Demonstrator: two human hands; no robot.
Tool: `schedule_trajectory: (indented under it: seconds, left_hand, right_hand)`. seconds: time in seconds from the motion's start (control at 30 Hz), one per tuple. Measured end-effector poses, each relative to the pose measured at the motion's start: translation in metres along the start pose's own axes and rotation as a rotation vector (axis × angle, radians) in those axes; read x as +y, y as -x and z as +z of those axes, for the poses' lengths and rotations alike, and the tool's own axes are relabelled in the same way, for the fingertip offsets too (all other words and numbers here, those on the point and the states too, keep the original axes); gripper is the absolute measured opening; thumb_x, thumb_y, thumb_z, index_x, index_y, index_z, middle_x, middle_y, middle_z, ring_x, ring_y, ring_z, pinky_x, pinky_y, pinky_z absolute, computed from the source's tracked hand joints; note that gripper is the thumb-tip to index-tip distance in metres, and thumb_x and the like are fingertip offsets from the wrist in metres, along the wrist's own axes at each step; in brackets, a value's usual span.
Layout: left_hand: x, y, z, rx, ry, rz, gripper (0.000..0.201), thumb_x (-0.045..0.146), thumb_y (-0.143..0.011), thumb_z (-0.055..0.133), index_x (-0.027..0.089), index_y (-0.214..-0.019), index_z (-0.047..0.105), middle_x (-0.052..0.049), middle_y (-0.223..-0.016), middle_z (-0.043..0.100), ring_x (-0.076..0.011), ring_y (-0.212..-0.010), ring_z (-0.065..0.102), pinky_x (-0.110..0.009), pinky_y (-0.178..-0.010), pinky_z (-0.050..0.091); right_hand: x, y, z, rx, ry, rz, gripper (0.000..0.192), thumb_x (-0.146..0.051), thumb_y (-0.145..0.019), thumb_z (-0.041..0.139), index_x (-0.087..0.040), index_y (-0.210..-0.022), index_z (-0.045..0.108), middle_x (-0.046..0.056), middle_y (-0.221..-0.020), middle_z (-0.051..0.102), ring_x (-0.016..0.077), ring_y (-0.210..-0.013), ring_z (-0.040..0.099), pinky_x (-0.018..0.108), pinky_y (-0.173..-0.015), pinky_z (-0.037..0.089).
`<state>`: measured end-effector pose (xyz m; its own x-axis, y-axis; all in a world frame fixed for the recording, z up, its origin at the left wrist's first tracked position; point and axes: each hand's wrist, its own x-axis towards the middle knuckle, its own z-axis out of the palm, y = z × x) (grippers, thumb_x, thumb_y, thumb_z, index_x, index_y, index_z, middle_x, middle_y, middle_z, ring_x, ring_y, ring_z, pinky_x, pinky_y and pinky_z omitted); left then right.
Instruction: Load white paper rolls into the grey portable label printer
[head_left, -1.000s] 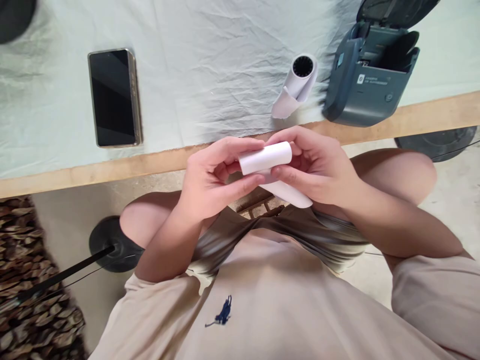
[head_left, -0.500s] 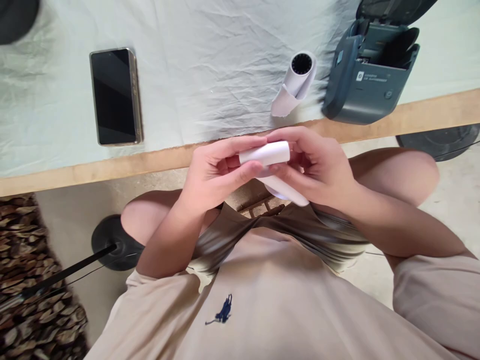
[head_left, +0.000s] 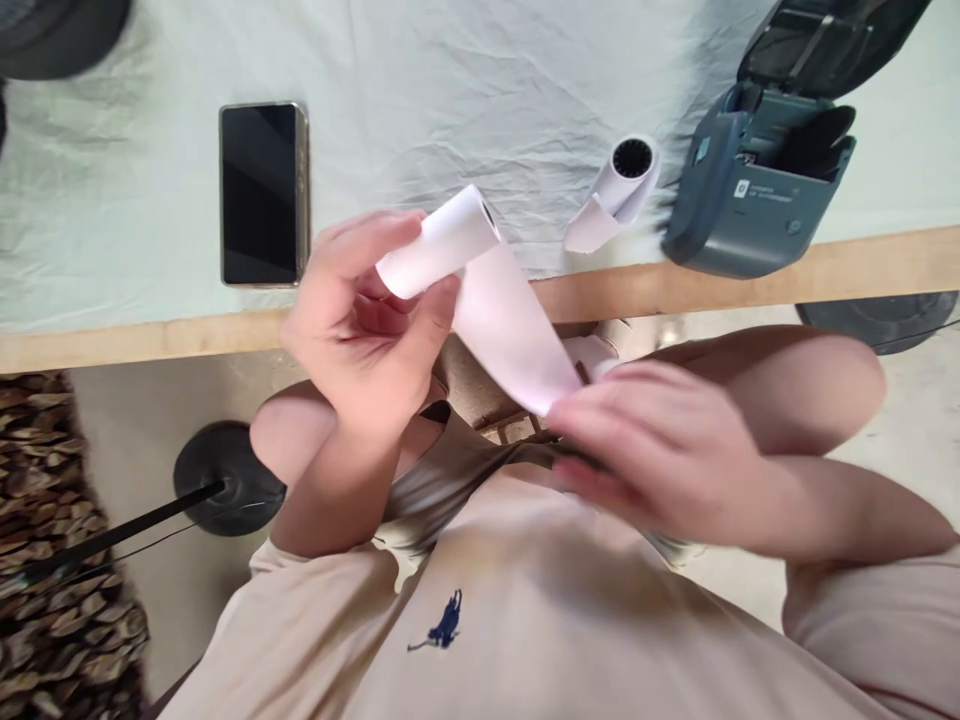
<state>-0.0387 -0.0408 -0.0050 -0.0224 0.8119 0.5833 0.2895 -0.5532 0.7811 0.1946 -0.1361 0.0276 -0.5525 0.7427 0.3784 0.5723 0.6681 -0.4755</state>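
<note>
Paper roll (head_left: 442,240) — smooth and matt

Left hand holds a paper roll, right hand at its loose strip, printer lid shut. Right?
Not quite: the head view shows the printer lid open. The rest holds: left hand on the paper roll, right hand at its loose strip.

no lettering is legible. beyond the right hand (head_left: 660,450), the white label (head_left: 741,189) and print (head_left: 771,194) on the blue-grey device (head_left: 742,235) are too small; bodyward of the left hand (head_left: 360,320), the shirt (head_left: 570,610) bears a navy emblem (head_left: 448,622).
</note>
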Motion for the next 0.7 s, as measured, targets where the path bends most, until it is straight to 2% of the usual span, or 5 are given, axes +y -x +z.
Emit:
schedule_trajectory:
  seconds: [0.17,0.33,0.43,0.53,0.7]
  left_hand:
    - [0.005,-0.002,-0.001,-0.059,0.121,-0.088,0.021,0.043,-0.094,0.092,0.036,-0.112,0.082,0.001,-0.118,0.082,-0.0215,-0.115,0.08,-0.034,-0.078,0.071]
    - [0.011,-0.009,0.004,-0.433,0.106,-0.34,0.05,0.058,-0.093,0.089,0.035,-0.136,0.074,-0.008,-0.126,0.081,-0.0353,-0.13,0.078,-0.044,-0.082,0.076]
    - [0.015,-0.006,0.018,-0.491,0.168,-0.368,0.058,0.055,-0.09,0.093,0.035,-0.14,0.072,-0.008,-0.125,0.082,-0.0358,-0.126,0.081,-0.043,-0.079,0.076]
    - [0.015,0.004,0.028,-0.507,0.191,-0.387,0.062,0.051,-0.088,0.095,0.034,-0.142,0.071,-0.009,-0.125,0.081,-0.0359,-0.123,0.082,-0.043,-0.077,0.077]
    - [0.002,0.018,0.025,-0.458,0.263,-0.346,0.062,0.062,-0.083,0.096,0.03,-0.132,0.074,-0.009,-0.122,0.082,-0.0324,-0.111,0.085,-0.041,-0.076,0.076]
  right_hand:
    - [-0.015,0.006,0.008,-0.352,-0.253,-0.173,0.028,-0.03,-0.109,0.062,-0.02,-0.132,0.074,0.013,-0.141,0.081,0.0366,-0.141,0.073,0.062,-0.117,0.06]
    - [0.014,-0.006,-0.001,0.064,-0.451,0.067,0.01,-0.022,-0.105,0.071,-0.023,-0.115,0.07,0.004,-0.096,0.083,0.0172,-0.084,0.08,0.029,-0.075,0.067]
    - [0.033,-0.016,-0.001,0.303,-0.548,0.36,0.025,-0.027,-0.096,0.082,-0.029,-0.116,0.067,0.003,-0.109,0.078,0.0163,-0.083,0.077,0.029,-0.064,0.063]
    - [0.042,-0.023,0.009,0.252,-0.629,0.376,0.037,-0.032,-0.095,0.084,-0.031,-0.126,0.064,0.003,-0.119,0.077,0.0177,-0.093,0.078,0.033,-0.077,0.069]
    - [0.039,-0.028,0.019,0.229,-0.519,0.38,0.013,-0.028,-0.101,0.074,-0.027,-0.114,0.069,0.002,-0.107,0.078,0.0136,-0.075,0.07,0.032,-0.071,0.067]
